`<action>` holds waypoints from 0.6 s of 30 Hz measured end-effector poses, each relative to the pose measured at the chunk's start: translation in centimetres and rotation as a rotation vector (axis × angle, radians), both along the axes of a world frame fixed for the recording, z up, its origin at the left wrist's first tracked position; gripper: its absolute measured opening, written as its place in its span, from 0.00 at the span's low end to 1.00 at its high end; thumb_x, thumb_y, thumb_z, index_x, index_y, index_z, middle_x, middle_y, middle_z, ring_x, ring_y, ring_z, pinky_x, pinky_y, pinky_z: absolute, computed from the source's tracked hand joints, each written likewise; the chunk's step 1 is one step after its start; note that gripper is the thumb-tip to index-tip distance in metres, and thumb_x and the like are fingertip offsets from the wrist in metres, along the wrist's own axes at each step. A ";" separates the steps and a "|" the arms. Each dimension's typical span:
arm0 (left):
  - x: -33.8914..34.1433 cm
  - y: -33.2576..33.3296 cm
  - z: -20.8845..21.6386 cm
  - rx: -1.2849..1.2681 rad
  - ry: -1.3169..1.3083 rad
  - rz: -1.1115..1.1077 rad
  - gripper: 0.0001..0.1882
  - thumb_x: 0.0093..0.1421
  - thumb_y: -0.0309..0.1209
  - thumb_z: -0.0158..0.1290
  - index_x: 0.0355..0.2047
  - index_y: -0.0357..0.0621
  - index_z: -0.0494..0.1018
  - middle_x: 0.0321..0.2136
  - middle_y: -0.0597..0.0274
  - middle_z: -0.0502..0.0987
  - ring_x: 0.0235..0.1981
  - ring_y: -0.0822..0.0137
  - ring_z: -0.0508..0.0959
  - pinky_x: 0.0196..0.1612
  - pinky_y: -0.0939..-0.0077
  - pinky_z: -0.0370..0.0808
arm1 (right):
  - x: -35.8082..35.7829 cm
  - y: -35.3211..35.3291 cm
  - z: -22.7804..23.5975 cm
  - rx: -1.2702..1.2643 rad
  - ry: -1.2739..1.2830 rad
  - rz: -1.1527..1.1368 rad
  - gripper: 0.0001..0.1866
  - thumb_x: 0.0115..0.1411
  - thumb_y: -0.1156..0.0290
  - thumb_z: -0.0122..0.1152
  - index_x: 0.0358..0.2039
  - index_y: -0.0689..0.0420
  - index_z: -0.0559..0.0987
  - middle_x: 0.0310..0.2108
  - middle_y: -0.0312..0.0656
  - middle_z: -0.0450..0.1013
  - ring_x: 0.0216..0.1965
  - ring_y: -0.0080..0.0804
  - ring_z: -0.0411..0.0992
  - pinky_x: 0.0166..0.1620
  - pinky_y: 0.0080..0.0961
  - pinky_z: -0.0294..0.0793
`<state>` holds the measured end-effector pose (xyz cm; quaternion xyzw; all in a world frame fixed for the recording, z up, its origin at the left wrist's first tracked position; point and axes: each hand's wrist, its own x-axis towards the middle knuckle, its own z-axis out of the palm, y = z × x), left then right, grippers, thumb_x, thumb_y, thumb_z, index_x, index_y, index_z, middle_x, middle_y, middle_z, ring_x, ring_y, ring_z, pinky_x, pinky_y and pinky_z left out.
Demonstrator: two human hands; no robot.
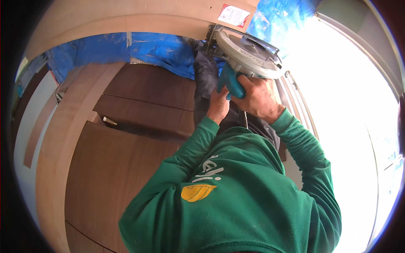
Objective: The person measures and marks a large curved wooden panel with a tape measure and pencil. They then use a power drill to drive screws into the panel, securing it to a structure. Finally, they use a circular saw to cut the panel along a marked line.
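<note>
A circular saw (pixel 249 59) with a teal body and a pale grey blade guard is held out in front of me. My right hand (pixel 262 99) wraps round its teal handle from the right. On the other side, my left hand (pixel 218 105) closes on the teal housing, its fingers partly hidden. The saw's dark base plate sits at the near right edge of a wide wooden board (pixel 168 17). From this angle I cannot tell how far the blade goes into the board. A power cord (pixel 245 120) hangs below the handle.
A blue tarp (pixel 160 52) spreads beneath and beyond the board. Dark brown panels (pixel 122 160) lie on the left, with a long pale plank (pixel 57 156) alongside. A small white-tipped cylinder (pixel 110 121) rests on them. Bright light floods the right side.
</note>
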<state>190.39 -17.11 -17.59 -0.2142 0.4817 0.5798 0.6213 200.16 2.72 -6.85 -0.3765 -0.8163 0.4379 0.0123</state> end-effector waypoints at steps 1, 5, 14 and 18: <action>0.0 -0.1 0.0 -0.005 0.004 -0.037 0.28 0.72 0.35 0.70 0.66 0.40 0.75 0.58 0.65 0.82 0.62 0.69 0.79 0.69 0.62 0.74 | 0.0 -0.1 0.0 -0.052 -0.063 -0.001 0.18 0.53 0.59 0.81 0.36 0.55 0.83 0.28 0.48 0.83 0.30 0.56 0.83 0.38 0.54 0.81; 0.5 -0.2 0.1 -0.022 0.014 -0.039 0.26 0.73 0.36 0.69 0.65 0.41 0.76 0.58 0.67 0.82 0.62 0.69 0.79 0.69 0.58 0.73 | 0.7 -0.1 0.1 -0.082 -0.123 -0.014 0.17 0.52 0.59 0.80 0.36 0.54 0.83 0.29 0.49 0.84 0.31 0.56 0.84 0.37 0.53 0.82; 0.4 0.8 0.3 -0.029 0.058 -0.057 0.27 0.71 0.44 0.71 0.63 0.44 0.79 0.56 0.66 0.82 0.58 0.68 0.82 0.62 0.58 0.79 | 0.2 -0.5 0.0 -0.010 -0.066 -0.018 0.17 0.57 0.56 0.78 0.37 0.56 0.85 0.25 0.54 0.83 0.27 0.59 0.84 0.34 0.54 0.83; 0.8 0.9 0.5 -0.073 0.087 -0.063 0.28 0.69 0.49 0.73 0.61 0.46 0.82 0.54 0.68 0.83 0.55 0.69 0.83 0.57 0.61 0.82 | 0.4 -0.3 -0.2 0.018 -0.070 0.000 0.18 0.57 0.55 0.78 0.40 0.55 0.86 0.26 0.53 0.84 0.29 0.60 0.85 0.35 0.53 0.84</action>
